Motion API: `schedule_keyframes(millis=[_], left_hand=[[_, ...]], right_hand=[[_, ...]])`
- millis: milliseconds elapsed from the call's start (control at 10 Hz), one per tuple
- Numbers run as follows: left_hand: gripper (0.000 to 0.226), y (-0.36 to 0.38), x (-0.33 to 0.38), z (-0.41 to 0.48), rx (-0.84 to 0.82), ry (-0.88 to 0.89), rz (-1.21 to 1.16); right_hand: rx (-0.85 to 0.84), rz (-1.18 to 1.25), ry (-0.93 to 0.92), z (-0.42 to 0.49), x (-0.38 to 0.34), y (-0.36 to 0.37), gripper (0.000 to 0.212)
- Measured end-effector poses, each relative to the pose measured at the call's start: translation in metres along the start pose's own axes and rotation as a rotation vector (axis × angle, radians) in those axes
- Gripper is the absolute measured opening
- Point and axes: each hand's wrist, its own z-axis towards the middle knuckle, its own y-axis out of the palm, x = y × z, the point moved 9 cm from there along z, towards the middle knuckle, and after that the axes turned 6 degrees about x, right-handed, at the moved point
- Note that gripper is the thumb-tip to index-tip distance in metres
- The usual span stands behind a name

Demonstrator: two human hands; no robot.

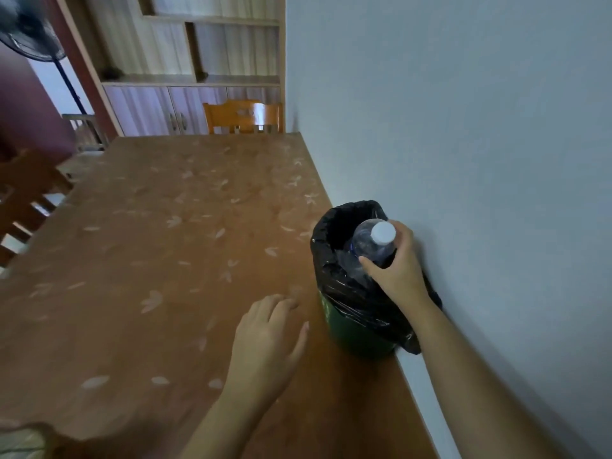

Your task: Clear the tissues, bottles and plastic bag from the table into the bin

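Clear plastic bottle (372,246), right of centre, is gripped by the right hand (395,270) inside the black-lined bin (351,306); the left hand (265,346) hovers open, empty, lower centre.

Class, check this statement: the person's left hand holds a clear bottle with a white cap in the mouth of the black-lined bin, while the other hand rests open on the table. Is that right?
Not quite: the head view shows the right hand holding the clear bottle with a white cap in the mouth of the black-lined bin. The left hand is the one open on the table.
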Motion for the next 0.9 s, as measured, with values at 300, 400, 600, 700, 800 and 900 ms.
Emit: schedule_keyframes(millis=[300,400,600,700,800,900], left_hand=[[0.029,0.003,0.012,-0.003,0.014,0.017,-0.085],[0.028,0.004,0.020,-0.004,0.006,0.033,-0.093],[0.037,-0.010,0.039,-0.011,0.018,0.130,-0.046],[0.030,-0.019,0.045,-0.016,0.040,0.148,-0.041],[0.031,-0.029,0.052,-0.022,0.066,0.165,-0.055],[0.029,-0.040,0.061,-0.033,0.094,0.209,-0.089]], right_hand=[[-0.160,-0.352,0.015,-0.037,0.013,0.003,0.070],[-0.151,-0.385,-0.003,-0.048,0.006,-0.004,0.067],[-0.115,-0.473,-0.068,-0.071,-0.024,-0.019,0.057],[-0.076,-0.541,-0.126,-0.090,-0.046,-0.029,0.052],[-0.009,-0.567,-0.173,-0.111,-0.060,-0.040,0.048],[0.067,-0.584,-0.188,-0.135,-0.071,-0.050,0.043]])
